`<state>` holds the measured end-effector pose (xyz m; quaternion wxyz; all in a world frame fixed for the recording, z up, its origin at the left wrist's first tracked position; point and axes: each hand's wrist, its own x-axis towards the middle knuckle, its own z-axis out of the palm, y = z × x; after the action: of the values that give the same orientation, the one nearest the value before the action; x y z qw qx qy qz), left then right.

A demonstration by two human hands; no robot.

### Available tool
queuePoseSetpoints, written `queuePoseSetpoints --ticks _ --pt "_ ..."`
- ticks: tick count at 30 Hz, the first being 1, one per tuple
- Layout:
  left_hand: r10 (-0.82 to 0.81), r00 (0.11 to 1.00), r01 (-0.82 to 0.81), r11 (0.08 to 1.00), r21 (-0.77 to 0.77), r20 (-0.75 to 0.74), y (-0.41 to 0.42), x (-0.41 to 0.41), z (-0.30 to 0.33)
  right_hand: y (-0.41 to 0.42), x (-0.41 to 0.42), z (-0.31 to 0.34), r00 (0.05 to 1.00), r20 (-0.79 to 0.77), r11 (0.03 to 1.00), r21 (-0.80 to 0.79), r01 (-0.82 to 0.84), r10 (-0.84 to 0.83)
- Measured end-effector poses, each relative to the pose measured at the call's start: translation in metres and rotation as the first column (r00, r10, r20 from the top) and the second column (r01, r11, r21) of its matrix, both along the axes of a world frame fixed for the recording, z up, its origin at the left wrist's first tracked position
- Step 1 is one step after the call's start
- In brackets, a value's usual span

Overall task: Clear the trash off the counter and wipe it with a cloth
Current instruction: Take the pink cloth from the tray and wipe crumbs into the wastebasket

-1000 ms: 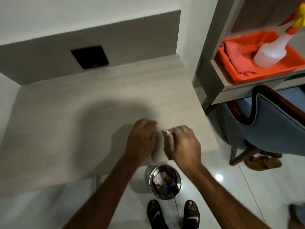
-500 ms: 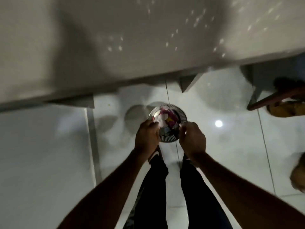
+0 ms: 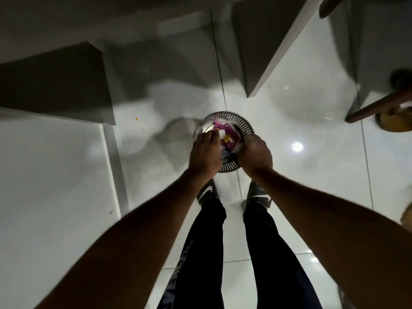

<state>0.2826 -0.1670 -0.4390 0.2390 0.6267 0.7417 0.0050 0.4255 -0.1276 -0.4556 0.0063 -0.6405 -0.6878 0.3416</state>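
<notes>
A round metal mesh trash bin [image 3: 242, 123] stands on the white floor just ahead of my feet. It holds pink, yellow and white trash [image 3: 228, 133]. My left hand [image 3: 204, 155] reaches over the bin's left rim, fingertips down among the trash beside a white scrap. My right hand [image 3: 256, 156] hangs over the right rim, knuckles up and fingers curled under. Whether either hand holds anything is hidden. The counter [image 3: 66, 23] shows only as a blurred grey band at the top. No cloth is in view.
Grey counter supports [image 3: 55, 85] [image 3: 272, 52] hang down left and right of the bin. A dark wooden chair leg [image 3: 379, 105] and a brown sandal [image 3: 396, 122] lie at the right. My feet wear black slides [image 3: 207, 194]. A yellow speck [image 3: 136, 119] sits on the floor.
Both hands left the counter's front edge and dropped to the bin on the floor. My view tilted down and closer, so the countertop has slid out of sight.
</notes>
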Motion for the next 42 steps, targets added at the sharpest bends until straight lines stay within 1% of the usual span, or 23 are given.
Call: queuePoseSetpoints --ticks 2,5,7,9,12,13,14,17,18,21,25,31,34,37,40,42 --pt "-0.071 0.996 0.074 0.996 0.050 -0.047 0.003 -0.001 0.038 -0.005 0.009 0.029 0.997 -0.006 0.994 0.068 -0.082 0.083" --pt "-0.191 0.979 0.200 0.961 0.190 -0.064 0.006 0.005 0.115 -0.015 0.024 0.093 0.994 -0.009 0.972 0.214 -0.102 0.106" --pt "-0.318 0.944 0.327 0.887 0.326 -0.081 0.010 0.012 0.174 -0.017 0.032 0.152 0.997 -0.025 0.952 0.299 -0.065 0.076" --pt "-0.414 0.900 0.430 0.781 0.453 -0.140 0.020 0.022 0.227 -0.014 0.038 0.208 0.999 -0.034 0.937 0.350 -0.027 0.042" --pt "-0.452 0.864 0.489 0.645 0.587 -0.224 0.048 0.034 0.309 0.007 0.039 0.295 0.999 -0.034 0.903 0.428 0.031 -0.018" --pt "-0.430 0.868 0.484 0.629 0.609 -0.247 0.061 0.035 0.330 0.017 0.038 0.317 0.999 -0.035 0.891 0.452 0.042 -0.029" --pt "-0.401 0.879 0.469 0.629 0.619 -0.258 0.079 0.035 0.354 0.031 0.037 0.340 0.999 -0.040 0.873 0.485 0.052 -0.037" --pt "-0.301 0.919 0.395 0.708 0.585 -0.256 0.131 0.028 0.413 0.077 0.035 0.397 0.997 -0.049 0.821 0.566 0.072 -0.053" --pt "-0.265 0.929 0.367 0.739 0.565 -0.256 0.148 0.025 0.427 0.094 0.035 0.409 0.997 -0.044 0.812 0.579 0.072 -0.057" --pt "-0.178 0.949 0.296 0.789 0.538 -0.261 0.200 0.020 0.461 0.154 0.038 0.443 0.996 -0.033 0.782 0.616 0.088 -0.087" --pt "-0.094 0.964 0.209 0.845 0.492 -0.248 0.262 0.017 0.478 0.234 0.053 0.465 0.994 0.040 0.746 0.664 0.053 -0.106" --pt "-0.017 0.968 0.117 0.912 0.393 -0.250 0.353 0.024 0.453 0.372 0.090 0.461 0.993 0.077 0.799 0.601 0.024 -0.087" --pt "0.003 0.971 0.080 0.938 0.338 -0.238 0.388 0.029 0.428 0.436 0.106 0.450 0.991 0.118 0.853 0.522 -0.004 -0.067" --pt "0.043 0.970 0.036 0.948 0.315 -0.239 0.416 0.033 0.404 0.490 0.117 0.437 0.988 0.149 0.908 0.418 -0.028 -0.038" --pt "0.084 0.967 -0.011 0.957 0.289 -0.239 0.436 0.032 0.389 0.526 0.120 0.424 0.990 0.132 0.943 0.321 -0.089 0.048" --pt "0.093 0.966 -0.026 0.964 0.265 -0.241 0.443 0.033 0.379 0.542 0.119 0.415 0.991 0.113 0.962 0.252 -0.101 0.074"
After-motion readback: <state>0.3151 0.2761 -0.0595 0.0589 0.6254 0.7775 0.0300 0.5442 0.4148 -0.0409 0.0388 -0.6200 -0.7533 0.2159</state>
